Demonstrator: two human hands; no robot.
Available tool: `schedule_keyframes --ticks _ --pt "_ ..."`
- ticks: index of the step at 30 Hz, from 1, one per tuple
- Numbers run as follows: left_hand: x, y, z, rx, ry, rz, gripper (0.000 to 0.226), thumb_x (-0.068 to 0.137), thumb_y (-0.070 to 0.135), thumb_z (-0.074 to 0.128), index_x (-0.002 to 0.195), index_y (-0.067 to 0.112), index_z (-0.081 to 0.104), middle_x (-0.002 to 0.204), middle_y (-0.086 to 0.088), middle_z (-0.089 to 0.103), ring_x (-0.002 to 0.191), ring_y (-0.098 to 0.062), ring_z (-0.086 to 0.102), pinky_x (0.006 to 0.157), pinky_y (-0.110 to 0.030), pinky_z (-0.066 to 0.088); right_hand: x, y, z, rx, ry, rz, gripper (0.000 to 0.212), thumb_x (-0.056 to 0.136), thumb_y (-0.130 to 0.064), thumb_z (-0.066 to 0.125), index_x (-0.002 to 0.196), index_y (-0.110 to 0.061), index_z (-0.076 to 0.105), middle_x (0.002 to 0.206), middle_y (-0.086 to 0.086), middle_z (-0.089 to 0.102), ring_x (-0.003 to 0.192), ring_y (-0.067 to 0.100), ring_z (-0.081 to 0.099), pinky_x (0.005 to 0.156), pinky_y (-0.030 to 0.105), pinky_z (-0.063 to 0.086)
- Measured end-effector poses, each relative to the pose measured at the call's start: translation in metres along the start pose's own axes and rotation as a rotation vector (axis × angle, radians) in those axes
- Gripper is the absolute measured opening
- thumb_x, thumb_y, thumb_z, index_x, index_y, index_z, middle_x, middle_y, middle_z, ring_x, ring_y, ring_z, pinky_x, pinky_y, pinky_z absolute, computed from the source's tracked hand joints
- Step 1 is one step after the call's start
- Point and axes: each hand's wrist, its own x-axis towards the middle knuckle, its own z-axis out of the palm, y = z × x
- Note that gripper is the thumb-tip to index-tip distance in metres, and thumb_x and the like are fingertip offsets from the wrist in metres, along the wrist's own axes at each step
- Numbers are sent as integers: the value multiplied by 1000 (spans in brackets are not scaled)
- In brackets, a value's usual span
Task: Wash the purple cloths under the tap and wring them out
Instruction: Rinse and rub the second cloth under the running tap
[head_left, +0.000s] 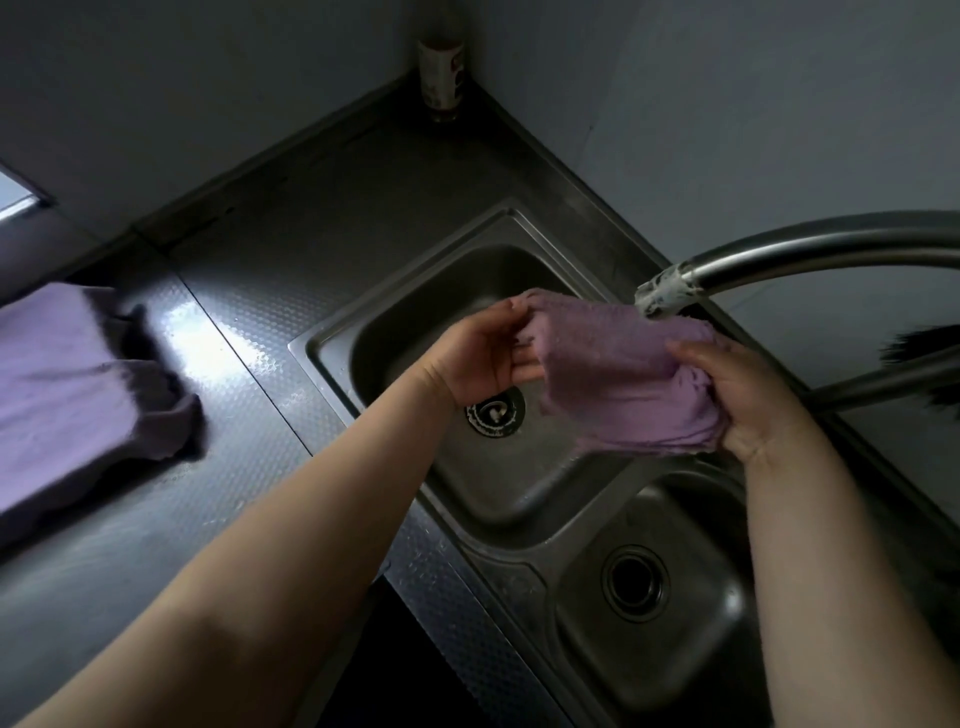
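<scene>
Two purple textured cloths: one held over the sink (618, 374), one lying flat at the left edge of the dark metal desk (67, 384). Two steel sink basins, far (447, 291) and near (691, 670). One curved steel tap (779, 260). One labelled bottle in the desk's far corner (441, 73). Two bare hands, left (483, 358) and right (753, 400).

A dim, bluish indoor view is shown. Light is reflected as a bright glare patch on the textured steel counter (208, 332) at the left. The corners are darkened and straight lines are bent by the wide lens. Soft blur is seen throughout.
</scene>
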Motion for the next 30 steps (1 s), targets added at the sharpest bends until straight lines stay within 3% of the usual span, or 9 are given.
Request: schedule_keyframes --ticks 5,9,11,13,17,22,27,29,30 --pt "4 -2 19 31 157 76 21 104 22 34 104 17 55 79 -2 52 56 -7 50 48 -20 52 -3 1 7 -281 37 5 19 92 -19 57 85 -14 73 80 5 76 79 18 72 81 34 50" --pt "29 -20 45 430 446 120 27 102 34 40 95 16 58 81 -4 60 71 -16 58 60 -29 50 -15 0 39 -85 -64 60 27 90 -35 56 76 -24 77 87 4 76 87 18 72 83 35 51" --pt "35 -30 58 423 503 103 33 101 37 40 93 10 59 82 -12 64 76 -25 62 72 -37 55 -17 8 59 -222 5 6 27 82 -55 59 76 -33 74 86 1 76 87 18 72 85 37 52" --pt "34 -42 73 366 454 91 37 102 35 38 86 8 57 66 -7 65 62 -19 62 62 -31 54 -15 16 72 -498 184 -81 44 75 -73 53 69 -32 67 70 -1 72 72 17 71 74 37 56" --pt "24 -74 98 430 442 4 35 102 37 37 103 11 61 64 1 58 56 -13 56 49 -24 48 2 12 64 -513 469 -130 32 92 -40 48 71 -18 59 59 0 60 58 15 61 58 33 49" --pt "32 -57 78 302 567 -46 42 101 39 39 113 3 56 82 -9 63 73 -20 65 56 -25 51 -8 31 77 -578 322 -50 38 98 -36 43 70 -16 57 55 -4 54 46 4 53 42 16 39" --pt "24 -69 85 367 490 -64 35 104 23 34 111 -3 57 72 -16 66 57 -18 60 52 -17 45 22 24 63 -471 399 -27 41 93 -34 47 59 -19 64 52 -5 60 51 9 60 61 26 50" --pt "29 -57 77 298 551 -78 34 102 26 41 103 -2 60 81 -21 70 67 -23 65 57 -20 46 15 29 72 -474 289 -2 39 95 -36 47 65 -18 64 49 -4 56 34 -2 51 42 12 41" --pt "27 -47 77 219 581 -103 33 101 29 44 91 2 59 64 -13 66 54 -18 63 48 -17 45 11 34 77 -480 237 3 38 97 -38 46 69 -17 61 48 -5 54 30 -3 48 33 10 35"
